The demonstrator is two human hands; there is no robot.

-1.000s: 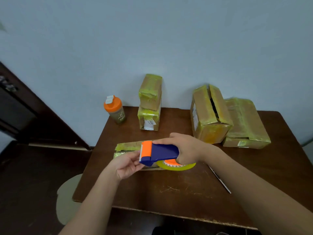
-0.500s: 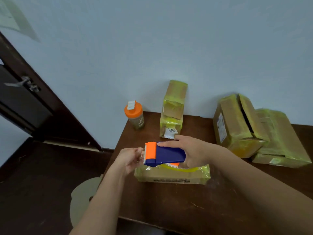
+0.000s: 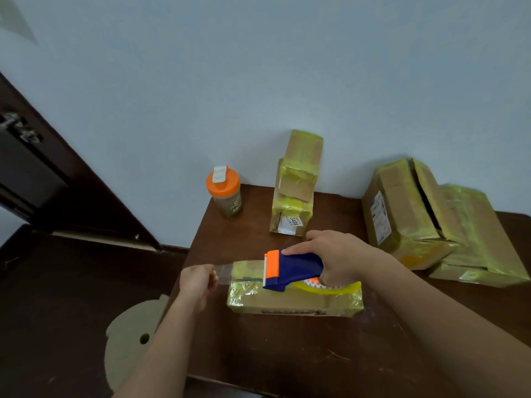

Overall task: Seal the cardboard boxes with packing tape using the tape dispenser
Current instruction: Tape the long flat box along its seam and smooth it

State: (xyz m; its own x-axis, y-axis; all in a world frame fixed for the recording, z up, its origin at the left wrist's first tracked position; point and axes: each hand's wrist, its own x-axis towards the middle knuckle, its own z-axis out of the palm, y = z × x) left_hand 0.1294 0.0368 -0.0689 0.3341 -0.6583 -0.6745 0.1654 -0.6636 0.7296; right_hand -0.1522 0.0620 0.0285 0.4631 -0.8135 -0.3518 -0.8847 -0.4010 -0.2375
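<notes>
Right hand (image 3: 339, 258) gripped the blue-and-orange tape dispenser (image 3: 290, 270), held just over the flat cardboard box (image 3: 293, 303) near the left edge of the brown counter (image 3: 287, 354). Left hand (image 3: 198, 284) pinched the free end of the clear tape strip (image 3: 225, 272), stretched out past the box's left end. Yellow tape roll (image 3: 336, 285) sat under the dispenser. Two small taped boxes (image 3: 297, 185) stood stacked by the wall, orange-lidded bottle (image 3: 225, 192) left of them. Larger boxes (image 3: 425, 214) sat at right, one with its flaps apart.
</notes>
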